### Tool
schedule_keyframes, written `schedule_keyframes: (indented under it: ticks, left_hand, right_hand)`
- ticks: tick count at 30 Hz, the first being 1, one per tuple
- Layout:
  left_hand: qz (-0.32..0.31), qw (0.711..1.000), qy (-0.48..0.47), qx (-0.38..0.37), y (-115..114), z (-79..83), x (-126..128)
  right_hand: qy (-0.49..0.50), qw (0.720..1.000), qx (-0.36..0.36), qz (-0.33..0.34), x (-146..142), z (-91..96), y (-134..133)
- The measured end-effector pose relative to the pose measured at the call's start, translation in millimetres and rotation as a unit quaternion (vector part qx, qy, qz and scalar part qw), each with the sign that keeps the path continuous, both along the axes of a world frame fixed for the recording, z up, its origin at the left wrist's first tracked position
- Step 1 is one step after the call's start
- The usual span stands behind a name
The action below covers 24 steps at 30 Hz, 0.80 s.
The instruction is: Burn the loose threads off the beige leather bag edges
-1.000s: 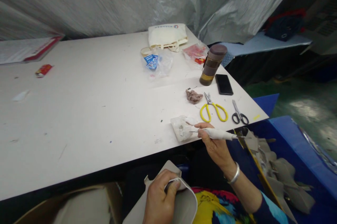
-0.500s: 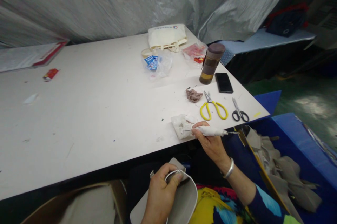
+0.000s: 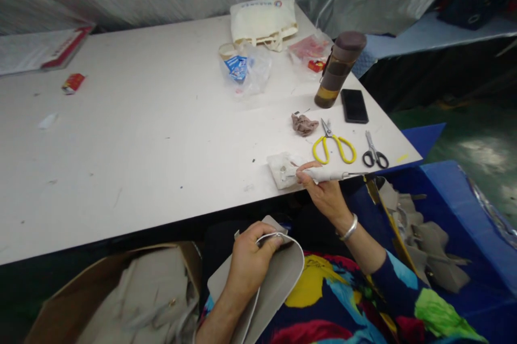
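Observation:
In my left hand (image 3: 252,258) is a grey-beige leather-like bag piece (image 3: 278,282), pinched at its rim between thumb and fingers. Its curved, pale-edged opening faces up, over my lap. My right hand (image 3: 323,193) is closed round a white-handled tool (image 3: 321,173) at the table's front edge. A thin metal tip sticks out of the tool's right end. The tool's other end lies over a crumpled white pad (image 3: 278,172), and I cannot make out whether they touch. Beyond that hand lie yellow-handled scissors (image 3: 348,151) and small black-handled scissors (image 3: 375,158).
On the white table (image 3: 133,134) are a brown crumpled cloth (image 3: 304,125), a bottle (image 3: 339,72), a phone (image 3: 354,106), plastic wrappers (image 3: 258,72) and a cloth bag (image 3: 262,18). A cardboard box (image 3: 60,306) and a blue bin (image 3: 468,225) hold grey-beige pieces at either side.
The view has tilted downward, so table and hands sit higher and more of my lap shows. Both hands keep their holds; the tool remains by the white pad.

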<state>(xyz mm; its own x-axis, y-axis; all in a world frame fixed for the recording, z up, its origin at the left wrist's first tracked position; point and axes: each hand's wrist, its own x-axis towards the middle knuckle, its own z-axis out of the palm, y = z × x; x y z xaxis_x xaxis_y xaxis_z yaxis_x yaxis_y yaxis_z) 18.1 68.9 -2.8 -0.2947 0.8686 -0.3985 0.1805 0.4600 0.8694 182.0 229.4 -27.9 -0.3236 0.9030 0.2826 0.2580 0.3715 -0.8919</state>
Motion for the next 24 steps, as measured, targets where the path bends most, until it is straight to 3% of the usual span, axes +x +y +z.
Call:
schedule_keyframes:
  ticks: [4,9,14,24]
  left_hand:
    - [-0.004,1.0,0.007,0.017,-0.9,1.3,2.9]
    - [-0.027,0.999,0.016,0.038,-1.1,1.5,7.4]
    - [-0.034,0.998,0.015,0.043,-1.3,-1.2,10.4]
    - [-0.046,0.997,0.0,0.062,-4.0,-8.7,12.0]
  right_hand:
    - [0.044,0.997,-0.058,0.003,8.2,10.8,-17.1]
    - [0.066,0.968,-0.179,0.163,14.0,26.4,-52.0]
    - [0.048,0.962,-0.203,0.174,15.3,22.1,-64.3]
    - [-0.006,0.955,-0.197,0.222,14.2,22.8,-62.8]
